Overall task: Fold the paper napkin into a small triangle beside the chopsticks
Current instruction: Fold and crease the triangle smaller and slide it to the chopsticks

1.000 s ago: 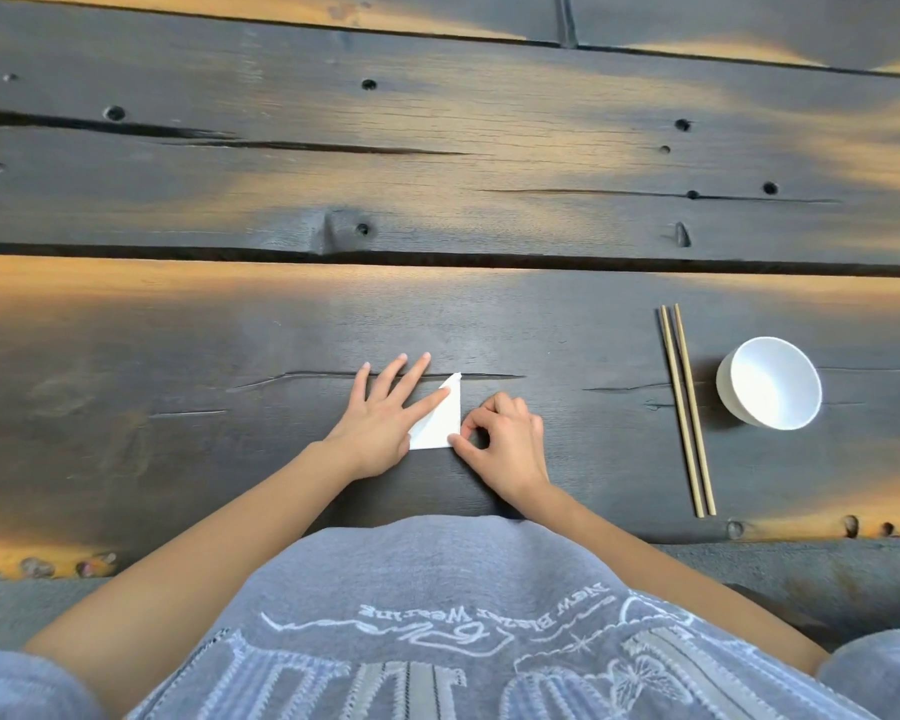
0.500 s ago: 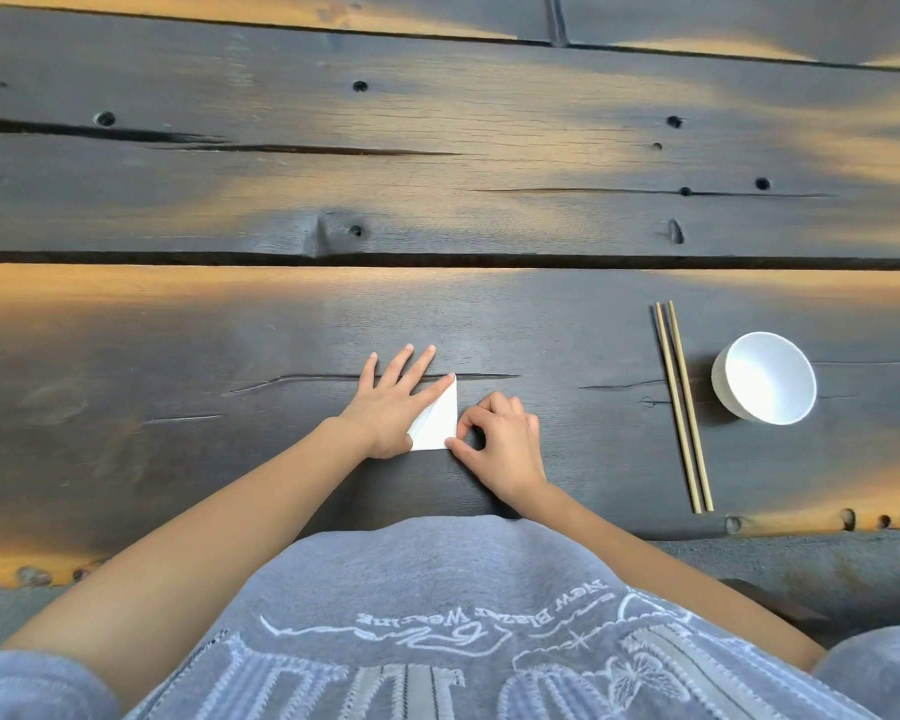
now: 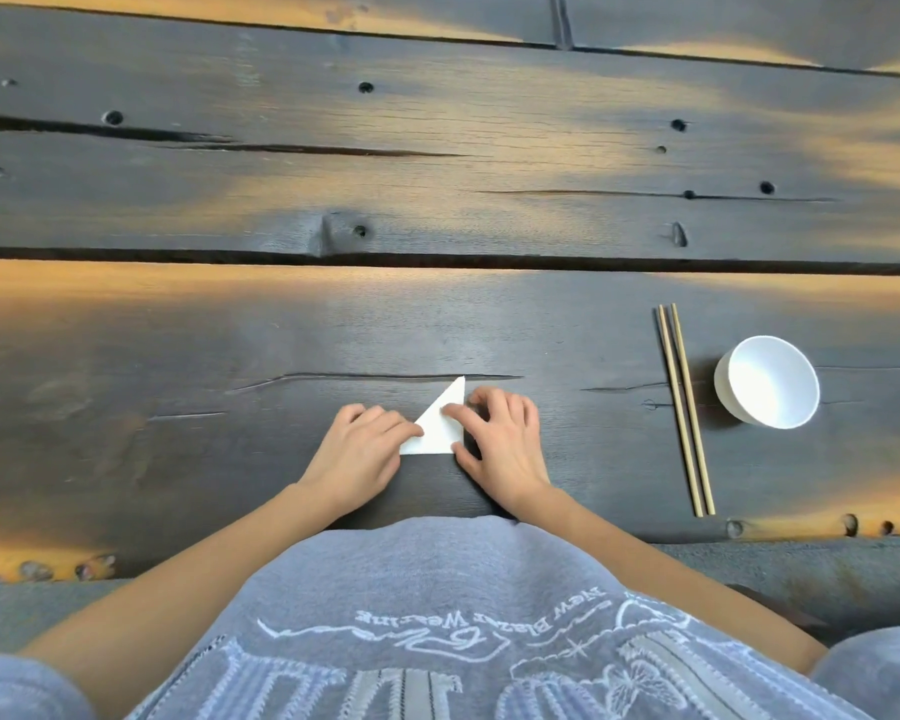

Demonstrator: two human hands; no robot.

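The white paper napkin (image 3: 440, 428) lies flat on the dark wooden table (image 3: 230, 407) as a small triangle, its tip pointing away from me. My left hand (image 3: 359, 449) rests at its left corner with fingers curled, fingertips on the paper's edge. My right hand (image 3: 500, 439) presses on its right side, index finger across the paper and thumb at the lower right corner. A pair of wooden chopsticks (image 3: 684, 407) lies lengthwise well to the right of the napkin, apart from both hands.
A white bowl (image 3: 767, 381) stands just right of the chopsticks. The table's near edge runs close to my body, with my grey printed shirt (image 3: 437, 641) below it. A long gap between planks crosses the table farther out.
My left hand has drawn back and curled its fingers, uncovering more of the napkin. My right hand has moved onto the paper's right side. The napkin now shows as a full triangle.
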